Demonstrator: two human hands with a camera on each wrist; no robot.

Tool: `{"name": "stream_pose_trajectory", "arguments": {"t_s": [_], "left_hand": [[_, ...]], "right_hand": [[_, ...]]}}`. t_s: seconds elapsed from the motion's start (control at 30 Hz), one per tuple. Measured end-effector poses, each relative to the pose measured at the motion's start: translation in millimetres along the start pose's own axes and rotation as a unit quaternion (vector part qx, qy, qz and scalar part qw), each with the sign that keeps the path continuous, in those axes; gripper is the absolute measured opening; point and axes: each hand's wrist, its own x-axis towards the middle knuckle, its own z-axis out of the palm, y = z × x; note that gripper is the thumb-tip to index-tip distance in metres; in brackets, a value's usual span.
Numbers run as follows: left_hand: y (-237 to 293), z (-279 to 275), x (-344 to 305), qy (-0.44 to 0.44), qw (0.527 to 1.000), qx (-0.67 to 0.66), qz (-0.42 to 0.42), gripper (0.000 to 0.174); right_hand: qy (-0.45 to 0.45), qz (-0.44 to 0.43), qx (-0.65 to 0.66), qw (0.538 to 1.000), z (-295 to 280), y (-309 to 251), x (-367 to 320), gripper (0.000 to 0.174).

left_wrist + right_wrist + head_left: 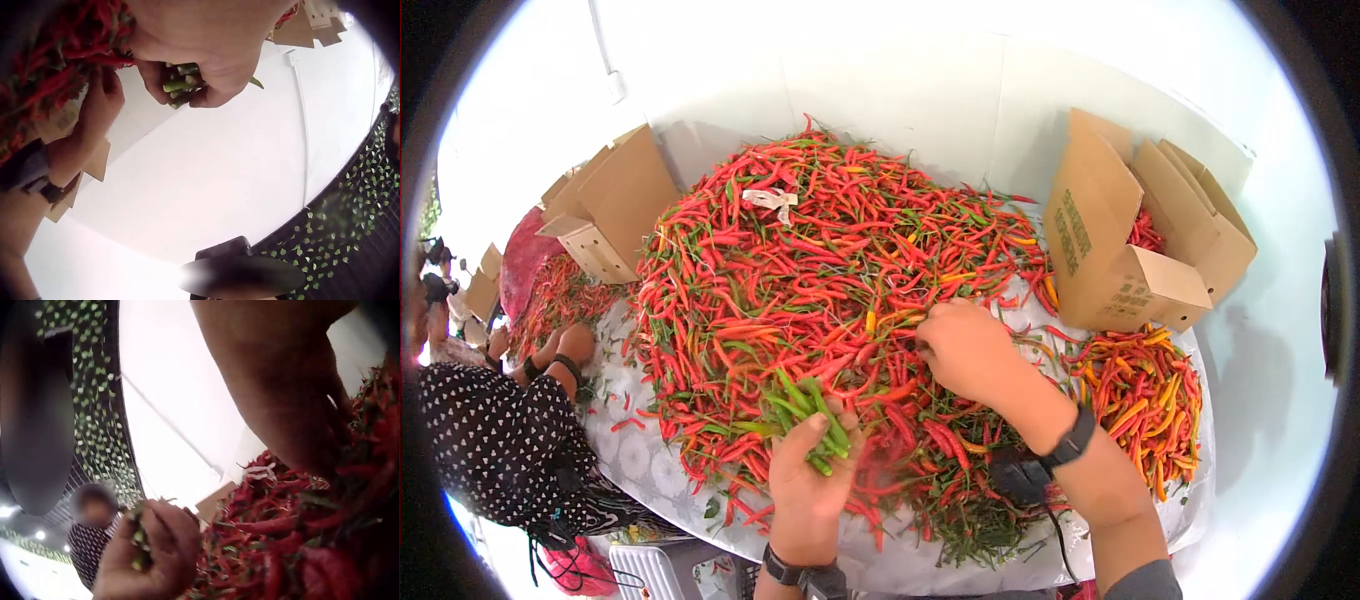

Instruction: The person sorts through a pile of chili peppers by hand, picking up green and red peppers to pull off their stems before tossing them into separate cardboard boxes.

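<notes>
A big heap of red chili peppers [800, 270] with green stems fills the table before me. My left hand [815, 480] grips a small bunch of green chili peppers [832, 430] over the near side of the heap. In the left wrist view the cut-looking ends of the green bunch [181, 86] show between thumb and fingers. My right hand [970, 345] reaches into the right side of the heap, its fingers bent down among the red peppers [275, 525]. Its fingertips are hidden there, and I cannot tell whether they pinch a pepper.
A cardboard box [1090, 230] stands at the right, beside a smaller pile of orange and red peppers [1145, 400]. Another box [630, 200] stands at the back left. Green stems and leaves [975, 520] lie at the near edge. A person in a dotted top [500, 440] works at the left.
</notes>
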Motion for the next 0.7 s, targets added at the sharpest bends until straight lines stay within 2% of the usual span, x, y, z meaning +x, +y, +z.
{"name": "stream_pose_trajectory", "arguments": {"t_s": [0.07,0.17,0.27,0.33,0.4,0.47,0.57,0.67,0.7], "left_hand": [[3,-5,3,-0.011,1.000,-0.010,-0.006,0.039],[4,-9,6,-0.032,0.999,-0.009,0.002,0.039],[6,-11,6,-0.038,0.999,-0.015,0.000,0.039],[8,-9,7,-0.020,0.999,-0.034,-0.013,0.039],[13,-4,5,0.017,0.997,-0.071,-0.037,0.039],[12,-9,7,0.010,0.997,-0.056,-0.050,0.038],[6,-9,6,-0.012,0.997,-0.025,-0.070,0.039],[0,-2,2,-0.018,0.996,0.025,-0.089,0.041],[-3,1,0,-0.013,0.995,0.044,-0.092,0.041]], "right_hand": [[-0.127,0.013,-0.095,0.987,8,2,14,0.017],[-0.185,0.002,-0.125,0.975,3,0,22,0.020],[-0.193,-0.030,-0.124,0.973,3,1,20,0.016],[-0.121,-0.078,-0.016,0.989,1,10,10,0.016],[-0.056,-0.114,0.072,0.989,-8,17,-1,0.018],[0.003,-0.131,0.143,0.981,-36,12,-15,0.022],[0.084,-0.111,0.131,0.981,-58,-6,-39,0.025],[0.078,-0.010,0.274,0.959,-60,-22,-60,0.024],[0.129,-0.032,0.303,0.943,-56,-25,-65,0.022]]}}
